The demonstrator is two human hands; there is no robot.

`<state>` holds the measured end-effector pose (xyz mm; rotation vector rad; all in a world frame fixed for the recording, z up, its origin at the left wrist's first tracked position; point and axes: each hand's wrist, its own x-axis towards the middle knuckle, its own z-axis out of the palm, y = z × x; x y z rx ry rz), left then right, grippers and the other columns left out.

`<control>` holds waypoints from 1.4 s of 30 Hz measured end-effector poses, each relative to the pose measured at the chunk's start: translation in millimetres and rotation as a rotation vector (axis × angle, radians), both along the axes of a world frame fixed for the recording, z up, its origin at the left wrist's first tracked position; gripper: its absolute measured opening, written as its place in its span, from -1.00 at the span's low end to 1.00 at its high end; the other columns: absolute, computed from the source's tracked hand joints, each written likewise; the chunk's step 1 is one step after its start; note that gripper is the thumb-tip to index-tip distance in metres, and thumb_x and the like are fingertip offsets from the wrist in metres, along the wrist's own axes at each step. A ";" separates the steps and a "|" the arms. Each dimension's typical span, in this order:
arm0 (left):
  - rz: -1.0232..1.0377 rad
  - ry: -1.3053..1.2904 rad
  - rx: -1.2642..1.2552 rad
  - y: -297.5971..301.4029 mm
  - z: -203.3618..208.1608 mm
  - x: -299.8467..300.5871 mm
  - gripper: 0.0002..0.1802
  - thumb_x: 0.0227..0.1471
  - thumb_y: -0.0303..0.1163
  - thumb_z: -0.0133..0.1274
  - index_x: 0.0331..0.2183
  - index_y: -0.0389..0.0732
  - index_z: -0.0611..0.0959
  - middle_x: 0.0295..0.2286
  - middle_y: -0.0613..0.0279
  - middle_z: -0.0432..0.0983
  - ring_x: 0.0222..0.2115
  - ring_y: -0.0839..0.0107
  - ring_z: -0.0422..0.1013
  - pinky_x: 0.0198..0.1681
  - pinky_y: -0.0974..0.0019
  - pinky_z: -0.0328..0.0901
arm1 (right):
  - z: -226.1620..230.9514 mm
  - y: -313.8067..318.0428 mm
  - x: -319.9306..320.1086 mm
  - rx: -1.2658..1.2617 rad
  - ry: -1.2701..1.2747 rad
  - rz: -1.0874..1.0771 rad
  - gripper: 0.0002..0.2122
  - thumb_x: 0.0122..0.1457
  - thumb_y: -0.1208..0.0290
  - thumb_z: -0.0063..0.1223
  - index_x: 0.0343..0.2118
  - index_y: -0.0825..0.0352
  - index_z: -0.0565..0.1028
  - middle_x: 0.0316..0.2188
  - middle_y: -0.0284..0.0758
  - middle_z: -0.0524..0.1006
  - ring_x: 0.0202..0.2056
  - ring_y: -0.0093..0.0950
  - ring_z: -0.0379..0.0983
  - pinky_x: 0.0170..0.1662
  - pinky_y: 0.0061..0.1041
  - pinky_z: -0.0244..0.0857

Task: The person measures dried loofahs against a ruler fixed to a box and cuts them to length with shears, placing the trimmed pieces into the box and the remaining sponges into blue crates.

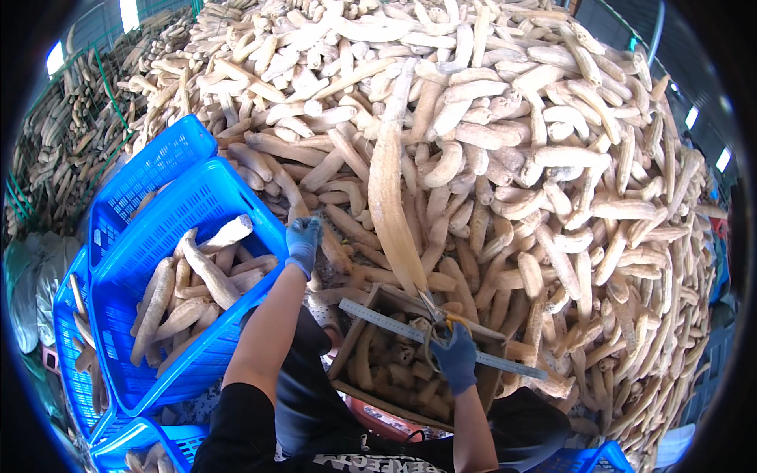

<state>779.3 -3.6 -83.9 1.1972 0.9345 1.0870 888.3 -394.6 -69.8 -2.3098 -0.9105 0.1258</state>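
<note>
My left hand (303, 240), in a blue-grey glove, is by the right rim of the large blue crate (118, 347). Its fingers look curled at the end of a dried loofah (290, 193); whether they grip it is hidden. In my gloved right hand (456, 361) is a pair of scissors (434, 314) with yellowish handles. Their blades point up at the lower end of a long, wide loofah (386, 197) that leans on the pile. A metal ruler (512, 366) lies across the wooden box (339, 366), passing by my right hand. Short loofah pieces (398, 370) fill the box.
A huge loofah heap (489, 134) rises ahead and to the right. Peeled loofahs (209, 276) lie in the blue crate. More blue crates (150, 162) stand around it on the left. Farther left, green wire mesh (110, 91) holds back darker loofahs. My knees flank the box.
</note>
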 end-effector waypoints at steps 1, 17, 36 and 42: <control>-0.024 -0.006 0.012 0.8 5.1 4.7 -0.94 0.00 -0.44 0.07 -0.46 -0.22 0.56 -0.64 0.36 0.42 -0.69 0.61 0.27 -0.63 0.51 0.19 | -1.4 -7.0 0.2 -0.014 -0.029 -0.006 -0.47 -0.14 0.19 0.26 -0.13 0.40 0.39 -0.24 -0.04 0.46 -0.18 -0.12 0.40 -0.13 -0.28 0.29; -0.155 0.407 0.408 21.8 47.6 -10.6 -0.80 -0.05 -0.30 0.15 -0.47 -0.24 0.59 -0.62 0.21 0.48 -0.61 0.49 0.36 -0.47 0.37 0.28 | -20.7 -48.5 -15.1 -0.120 -0.058 -0.030 -0.45 -0.18 0.19 0.29 -0.14 0.39 0.39 -0.26 -0.11 0.46 -0.21 -0.18 0.42 -0.14 -0.29 0.30; -0.404 1.861 -0.088 -207.1 -42.0 -391.8 -0.52 0.01 -0.12 -0.11 0.00 0.03 0.44 -0.21 -0.03 0.49 -0.22 -0.05 0.42 -0.20 -0.02 0.33 | -23.2 -80.1 -25.0 -0.081 0.432 -0.072 -0.66 0.07 0.18 0.07 -0.28 0.41 0.45 -0.43 -0.01 0.49 -0.36 -0.12 0.45 -0.32 -0.34 0.29; -0.044 1.047 0.896 -161.8 138.7 -212.2 -0.59 -0.03 -0.40 0.05 -0.09 -0.27 0.45 -0.13 -0.08 0.38 -0.12 -0.02 0.34 -0.11 0.09 0.28 | -24.0 -97.9 -24.5 -0.110 0.408 -0.068 -0.57 0.05 0.11 0.07 -0.20 0.41 0.40 -0.35 0.00 0.48 -0.28 -0.13 0.46 -0.26 -0.33 0.32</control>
